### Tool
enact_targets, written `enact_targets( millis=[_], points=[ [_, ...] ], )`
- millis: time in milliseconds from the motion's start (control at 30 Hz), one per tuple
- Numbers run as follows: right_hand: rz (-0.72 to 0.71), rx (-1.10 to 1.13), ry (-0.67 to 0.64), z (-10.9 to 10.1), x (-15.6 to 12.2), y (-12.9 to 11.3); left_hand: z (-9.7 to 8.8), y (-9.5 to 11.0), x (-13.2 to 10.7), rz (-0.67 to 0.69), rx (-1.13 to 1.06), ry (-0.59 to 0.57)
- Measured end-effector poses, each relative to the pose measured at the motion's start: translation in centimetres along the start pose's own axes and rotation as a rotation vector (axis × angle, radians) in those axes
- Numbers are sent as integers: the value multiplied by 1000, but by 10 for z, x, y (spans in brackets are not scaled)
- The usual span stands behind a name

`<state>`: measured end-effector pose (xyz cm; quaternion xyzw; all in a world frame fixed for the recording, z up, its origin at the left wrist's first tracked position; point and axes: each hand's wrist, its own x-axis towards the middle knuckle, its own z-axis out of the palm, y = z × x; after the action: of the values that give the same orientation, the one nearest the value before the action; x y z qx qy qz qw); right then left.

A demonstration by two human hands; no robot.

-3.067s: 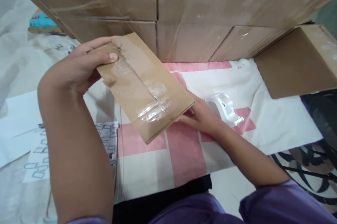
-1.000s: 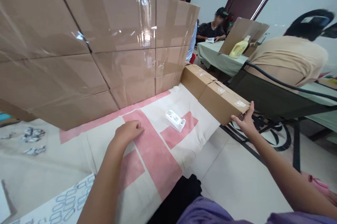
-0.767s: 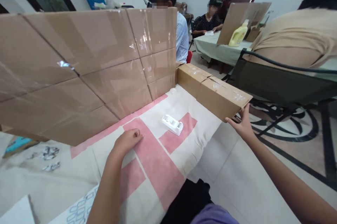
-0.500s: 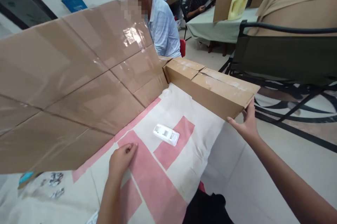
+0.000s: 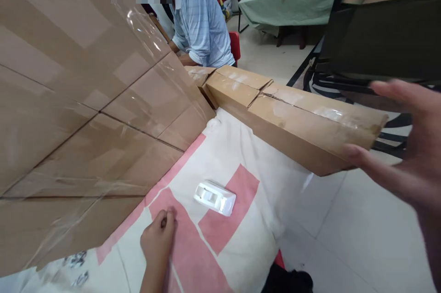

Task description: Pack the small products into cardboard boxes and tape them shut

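Note:
My left hand (image 5: 158, 238) rests on the white and pink cloth (image 5: 237, 249), its fingers curled closed. Whatever they hold, if anything, is hidden. Just to its right lies a white oblong plastic device (image 5: 215, 197) with a recessed top. My right hand (image 5: 403, 146) is open at the right, thumb and fingers apart. It is by the near end of a long, low cardboard piece (image 5: 296, 123), which is taped along its top; the thumb tip overlaps its corner, and I cannot tell whether it touches. A large taped cardboard panel (image 5: 99, 141) stands upright on the left.
A person in a light blue shirt (image 5: 203, 17) sits beyond the cardboard. A dark folding chair (image 5: 379, 45) stands at the right, above the tiled floor (image 5: 344, 233). Farther back is a table with a green cloth (image 5: 268, 13). Small shiny scraps (image 5: 81, 278) lie at lower left.
My right hand has come off the end of the low cardboard piece and opened, closer to me. My left hand stays closed on the cloth. The view has tilted down.

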<state>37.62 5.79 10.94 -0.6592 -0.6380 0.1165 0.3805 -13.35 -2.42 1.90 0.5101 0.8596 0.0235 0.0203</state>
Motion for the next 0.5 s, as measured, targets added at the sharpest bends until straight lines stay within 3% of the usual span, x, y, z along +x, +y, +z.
enact_targets(
  millis=[33,100,233,367,500],
  points=[
    [-92,-63,-2,-6,20,-16,0,0,0,-11,-3,-4],
    [-200,-161,-138,-1,66,-48,2,-2,0,-16,-13,-23],
    [-126,-331,-413,56,140,-87,5,-6,0,4,-33,-36],
    [-148,-391,-382,99,155,-86,10,-6,-1,9,-47,13],
    [-235,-396,-327,103,148,-69,9,-4,-2,20,-66,17]
  ],
)
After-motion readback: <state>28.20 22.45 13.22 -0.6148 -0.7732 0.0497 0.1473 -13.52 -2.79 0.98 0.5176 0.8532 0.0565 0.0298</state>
